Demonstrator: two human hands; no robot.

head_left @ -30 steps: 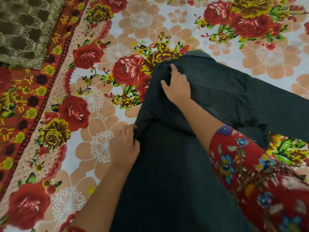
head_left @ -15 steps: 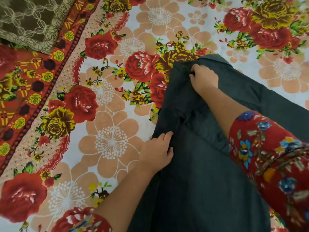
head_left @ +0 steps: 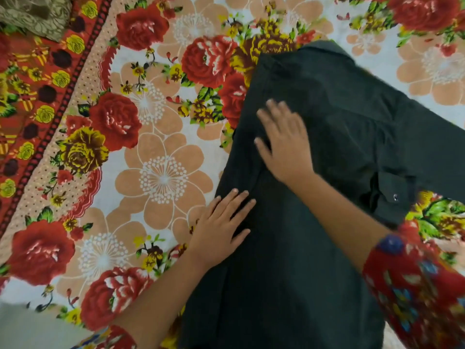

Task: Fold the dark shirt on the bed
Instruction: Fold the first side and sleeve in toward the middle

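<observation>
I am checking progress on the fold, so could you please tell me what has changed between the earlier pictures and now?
The right hand let go of the top edge of the dark shirt, drew back toward the person, and now lies flat on it, blurred. The left hand released the side edge and rests flat there. The shirt stayed spread on the floral bedsheet.

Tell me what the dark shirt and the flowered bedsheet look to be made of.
The dark shirt: woven cloth, probably cotton or a blend, matte dark grey; it lies in soft creases without shine. The flowered bedsheet: thin printed fabric, matte, possibly cotton or polyester; the roses look flat, with no visible pile.
</observation>
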